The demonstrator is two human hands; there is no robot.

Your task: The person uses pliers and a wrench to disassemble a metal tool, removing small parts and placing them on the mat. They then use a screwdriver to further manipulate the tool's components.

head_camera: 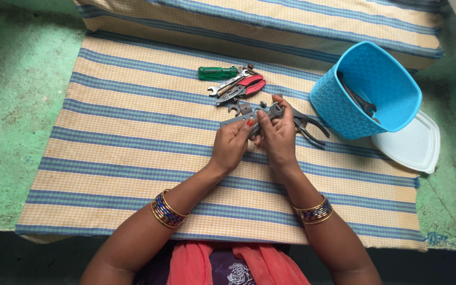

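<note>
Hands are held together above the striped cloth (pixel 133 153): the left hand (pixel 230 145) has its fingers closed on a grey metal tool (pixel 237 121), the right hand (pixel 278 138) on a spanner (pixel 274 111), near the blue basket (pixel 368 89).

Striped cloth (pixel 133 137) over green floor (pixel 17 105): screwdriver (pixel 217 72), red pliers (pixel 246 85), spanners (pixel 228 84), blue basket (pixel 368 89), possibly white lid (pixel 410 145).
</note>
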